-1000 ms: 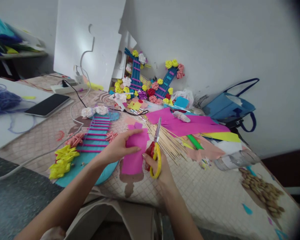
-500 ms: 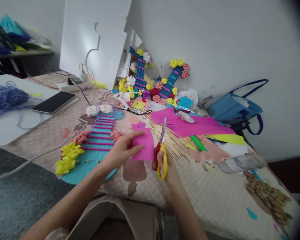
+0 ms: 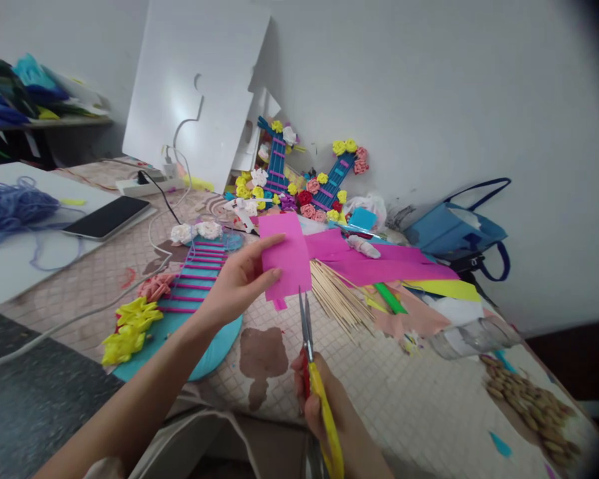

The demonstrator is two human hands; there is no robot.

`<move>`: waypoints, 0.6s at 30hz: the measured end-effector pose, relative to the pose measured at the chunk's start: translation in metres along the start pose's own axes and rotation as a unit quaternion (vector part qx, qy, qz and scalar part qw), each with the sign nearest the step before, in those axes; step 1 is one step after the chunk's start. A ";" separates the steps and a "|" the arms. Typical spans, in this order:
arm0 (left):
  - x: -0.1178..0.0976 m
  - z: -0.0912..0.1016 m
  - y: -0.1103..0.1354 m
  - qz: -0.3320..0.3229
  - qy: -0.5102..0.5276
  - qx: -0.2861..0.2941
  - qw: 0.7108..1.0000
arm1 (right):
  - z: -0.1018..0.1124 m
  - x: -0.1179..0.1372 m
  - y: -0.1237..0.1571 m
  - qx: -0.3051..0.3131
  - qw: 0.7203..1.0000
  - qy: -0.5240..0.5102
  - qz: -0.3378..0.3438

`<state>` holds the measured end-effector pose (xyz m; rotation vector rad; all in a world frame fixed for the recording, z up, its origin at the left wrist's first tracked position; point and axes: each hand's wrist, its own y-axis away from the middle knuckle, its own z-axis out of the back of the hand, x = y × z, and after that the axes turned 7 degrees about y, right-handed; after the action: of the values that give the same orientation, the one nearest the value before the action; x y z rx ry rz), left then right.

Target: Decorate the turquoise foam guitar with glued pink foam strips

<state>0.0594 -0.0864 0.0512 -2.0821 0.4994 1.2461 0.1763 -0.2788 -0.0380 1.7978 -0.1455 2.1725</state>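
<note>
Pinched in my left hand is a pink sheet of paper, held up over the table. My right hand grips scissors with yellow and red handles. Their blades are slightly parted, pointing up, with the tips at the lower edge of the sheet. Left of my hands lies a turquoise guitar-shaped piece with pink strips across it, decorated with yellow paper flowers and white ones. A small pink piece shows just below the sheet.
Wooden sticks, long magenta paper and a green roll lie to the right. A clear jar and a brown heap are farther right. A phone, yarn and a white cable occupy the left.
My left hand has lifted and turned the pink paper. My right hand has come down and toward me with the scissors, whose blades now part slightly beneath the sheet.
</note>
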 end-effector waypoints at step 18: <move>-0.003 0.004 0.006 -0.015 0.008 0.025 1.000 | -0.009 0.017 0.002 0.007 1.000 0.023 0.008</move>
<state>0.0522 -0.0880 0.0510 -2.0524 0.4997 1.1878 0.1649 -0.2749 -0.0232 1.7582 -0.1348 2.2310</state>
